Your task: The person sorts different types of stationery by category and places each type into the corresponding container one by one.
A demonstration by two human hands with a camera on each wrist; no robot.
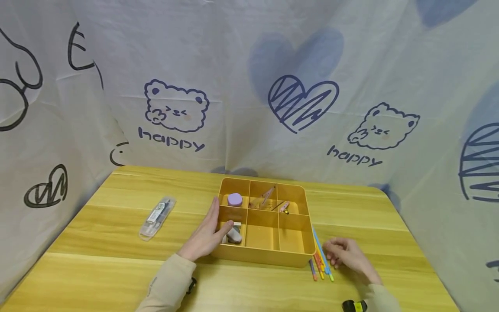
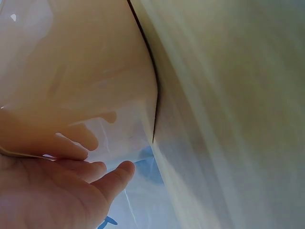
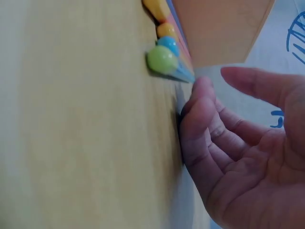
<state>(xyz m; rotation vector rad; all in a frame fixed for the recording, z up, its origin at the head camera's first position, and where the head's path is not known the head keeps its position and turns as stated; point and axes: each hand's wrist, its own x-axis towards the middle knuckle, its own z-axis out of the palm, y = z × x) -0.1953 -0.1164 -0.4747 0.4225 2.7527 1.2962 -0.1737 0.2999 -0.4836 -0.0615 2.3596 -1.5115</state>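
Note:
A yellow divided storage box (image 1: 263, 255) stands on the table. My left hand (image 1: 206, 234) holds its left wall, with the thumb over the rim and the fingers along the outside. A purple rounded item (image 1: 234, 199) lies in the back left compartment, pink-and-clear drawing tools (image 1: 267, 197) lie across the back ones, and a whitish item (image 1: 234, 235) is in the front left. Several slim coloured pens (image 1: 320, 260) with rounded ends lie against the box's right side. Beside them my right hand (image 1: 347, 253) rests near the tabletop, fingers loosely bent, holding nothing.
A clear plastic case (image 1: 157, 218) with stationery inside lies on the wooden table (image 1: 97, 277) left of the box. White sheets (image 1: 234, 65) printed with bears and hearts hang behind the table and at both sides.

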